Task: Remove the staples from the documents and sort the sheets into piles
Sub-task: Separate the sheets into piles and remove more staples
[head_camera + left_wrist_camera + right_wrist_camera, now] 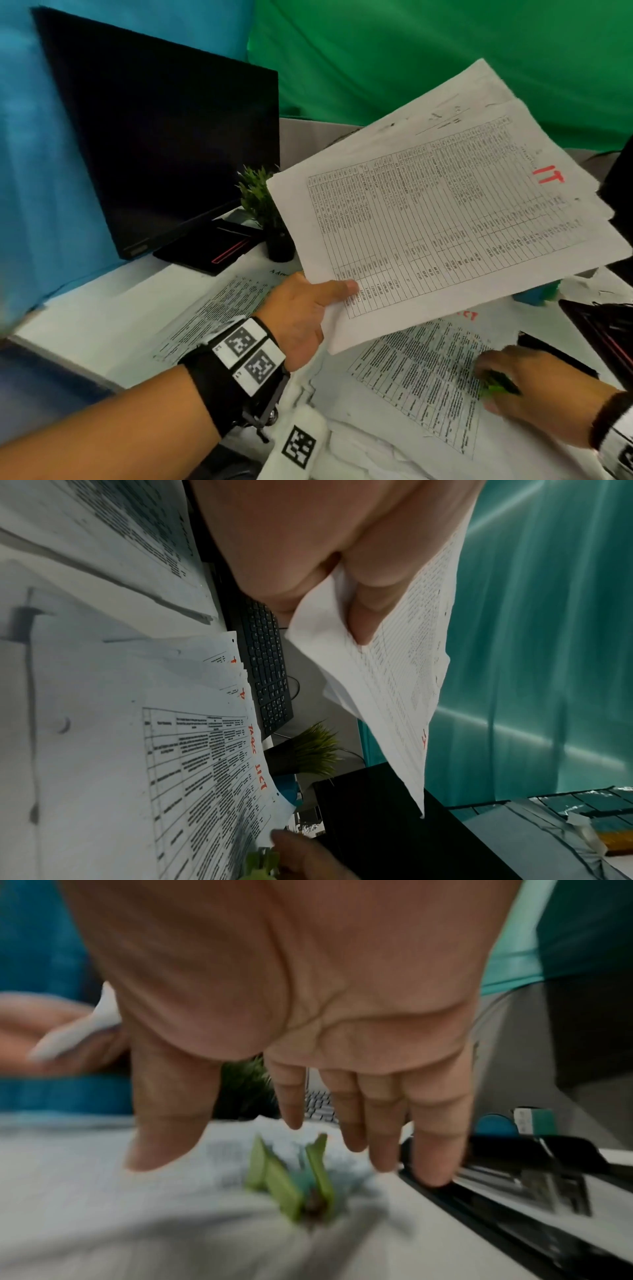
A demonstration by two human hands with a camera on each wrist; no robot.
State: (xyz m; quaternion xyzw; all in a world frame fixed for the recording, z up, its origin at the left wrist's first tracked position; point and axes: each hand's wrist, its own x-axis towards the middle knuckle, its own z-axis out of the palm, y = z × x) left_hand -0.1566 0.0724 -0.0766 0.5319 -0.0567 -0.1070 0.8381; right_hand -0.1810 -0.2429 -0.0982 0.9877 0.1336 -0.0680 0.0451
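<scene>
My left hand [337, 291] grips the lower corner of a bundle of table-printed sheets [445, 212] marked "IT" in red and holds it lifted over the desk. In the left wrist view the thumb [368, 615] presses on top of these sheets [397, 696]. My right hand [507, 373] hovers low over a green staple remover [498, 382] that lies on a printed sheet [421, 370]. In the right wrist view the right hand [240, 1139] has its fingers straight and spread above the staple remover [291, 1183], not touching it.
More printed sheets [219, 301] lie on the desk at the left. Behind stand a dark screen [154, 137], a black notebook [212, 250] and a small potted plant [270, 212]. A keyboard [267, 669] and a black desk tool [514, 1177] lie to the right.
</scene>
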